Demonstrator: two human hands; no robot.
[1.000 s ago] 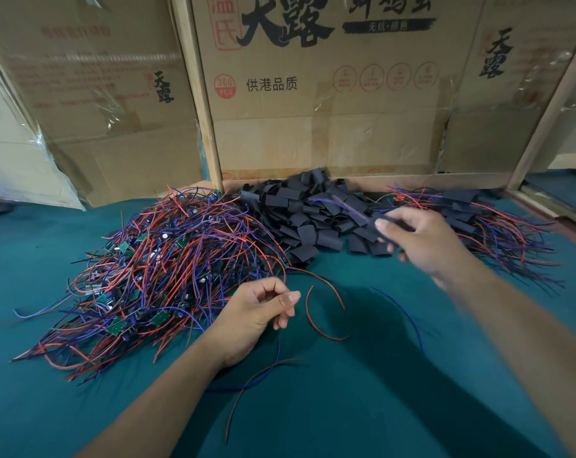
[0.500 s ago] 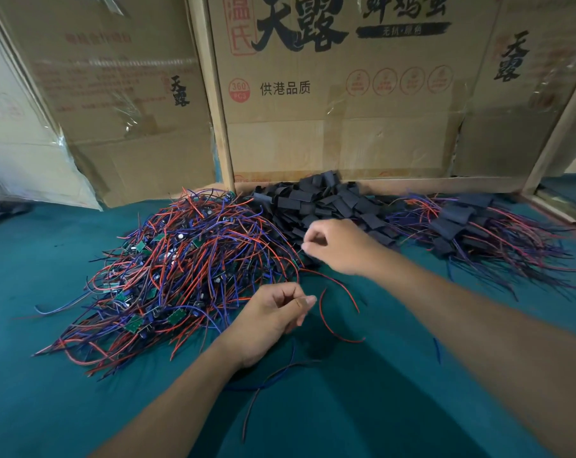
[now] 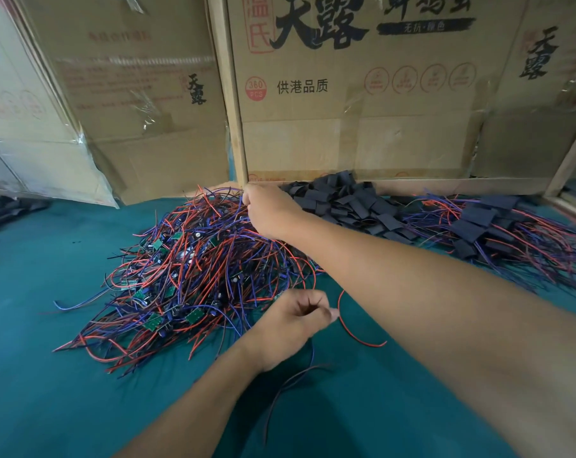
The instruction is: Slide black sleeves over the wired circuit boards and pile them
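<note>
The right hand curls its grip into the far top of the tangle of wired boards, fingertips hidden so what it has hold of cannot be told, while the left hand, at the tangle's near edge, pinches thin wires. Right of the tangle lie the loose black sleeves, then the sleeved pile, on the green table. Half a second ago the right hand was nearer, beside the sleeves.

- Teal table cover spreads under everything.
- Brown cardboard boxes with black Chinese lettering stand along the back edge.
- A wooden post rises between two boxes.
- Clear plastic wrap covers the left box.
</note>
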